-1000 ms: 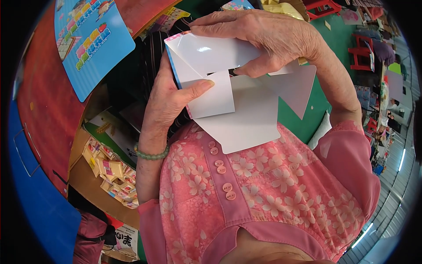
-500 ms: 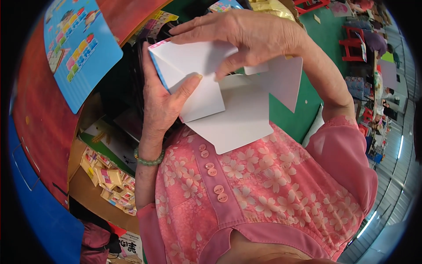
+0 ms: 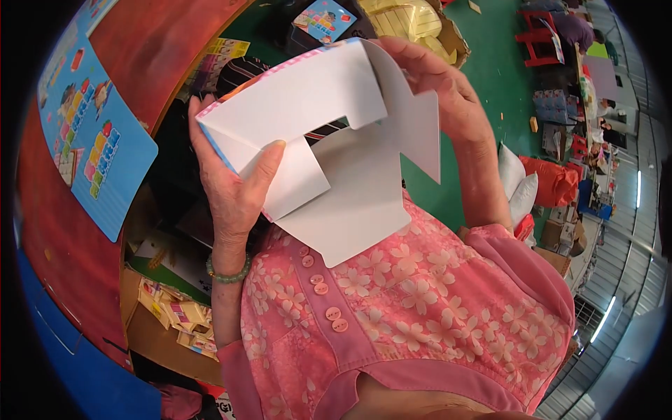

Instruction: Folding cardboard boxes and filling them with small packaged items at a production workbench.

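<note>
A partly folded cardboard box (image 3: 301,98), white inside with a printed pink and blue outside, is held up in front of my chest. My left hand (image 3: 234,182) grips its left corner, the thumb lying on a white flap and the fingers behind the printed side. At the upper right, my right hand (image 3: 444,87) is on the box's far side. Its fingers curl around the back of the panel, partly hidden by it. White flaps stand up at the right, and one wide flap hangs toward my shirt. The box's end towards me is open.
A flat blue printed card (image 3: 105,147) lies on the red table (image 3: 154,42) at left. Below it, a brown carton (image 3: 150,343) holds small cream pieces. A yellow-wrapped bundle (image 3: 406,24) and a small blue printed box (image 3: 324,21) are at the top. Red stools (image 3: 535,42) stand farther right.
My right hand has moved from the top flaps to the far right side of the box. The upper flap now stands more upright, and the box has shifted slightly left.
</note>
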`<state>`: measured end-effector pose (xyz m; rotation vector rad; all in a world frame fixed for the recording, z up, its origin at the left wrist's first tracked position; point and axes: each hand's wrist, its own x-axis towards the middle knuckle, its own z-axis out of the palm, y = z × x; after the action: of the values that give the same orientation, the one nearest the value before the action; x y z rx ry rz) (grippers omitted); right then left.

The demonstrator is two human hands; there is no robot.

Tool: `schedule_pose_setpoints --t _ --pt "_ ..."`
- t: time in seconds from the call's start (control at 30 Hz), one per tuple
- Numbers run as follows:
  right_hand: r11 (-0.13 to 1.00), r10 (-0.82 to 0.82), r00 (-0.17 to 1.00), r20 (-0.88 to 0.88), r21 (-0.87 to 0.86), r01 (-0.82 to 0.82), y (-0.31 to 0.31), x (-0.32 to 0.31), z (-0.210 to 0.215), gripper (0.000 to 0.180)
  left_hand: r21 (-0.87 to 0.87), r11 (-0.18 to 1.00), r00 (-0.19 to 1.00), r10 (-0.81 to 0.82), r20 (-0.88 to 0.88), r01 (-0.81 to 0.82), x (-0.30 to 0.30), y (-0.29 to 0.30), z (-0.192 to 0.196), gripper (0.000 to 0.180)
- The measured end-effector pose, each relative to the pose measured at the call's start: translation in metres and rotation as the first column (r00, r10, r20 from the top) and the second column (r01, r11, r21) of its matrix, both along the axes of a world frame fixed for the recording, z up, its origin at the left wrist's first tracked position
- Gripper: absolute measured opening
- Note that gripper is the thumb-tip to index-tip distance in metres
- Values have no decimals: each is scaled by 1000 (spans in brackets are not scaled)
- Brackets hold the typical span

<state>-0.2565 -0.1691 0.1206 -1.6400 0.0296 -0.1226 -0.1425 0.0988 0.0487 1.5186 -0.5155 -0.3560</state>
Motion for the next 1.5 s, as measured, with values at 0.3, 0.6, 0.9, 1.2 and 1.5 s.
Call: schedule_pose_setpoints --t 0.3,0.6,0.9,1.2,1.5 --pt "954 -80 962 -259 262 149 37 -1 -8 95 45 998 996 49 -77 -46 2 -2 11 100" --pt "980 -192 872 -451 -134 147 45 3 -9 86 105 993 997 53 -61 -47 -2 -1 11 101" --pt "958 -230 872 -432 -257 126 56 8 -11 60 119 990 994 85 -64 -76 -1 -3 4 100" --pt "969 -233 876 -422 -175 174 57 11 -22 54 138 985 993 113 -33 -107 1 -3 5 99" --pt "972 -219 862 -458 -182 150 55 10 -21 52 269 948 927 64 369 -172 13 -4 6 91"
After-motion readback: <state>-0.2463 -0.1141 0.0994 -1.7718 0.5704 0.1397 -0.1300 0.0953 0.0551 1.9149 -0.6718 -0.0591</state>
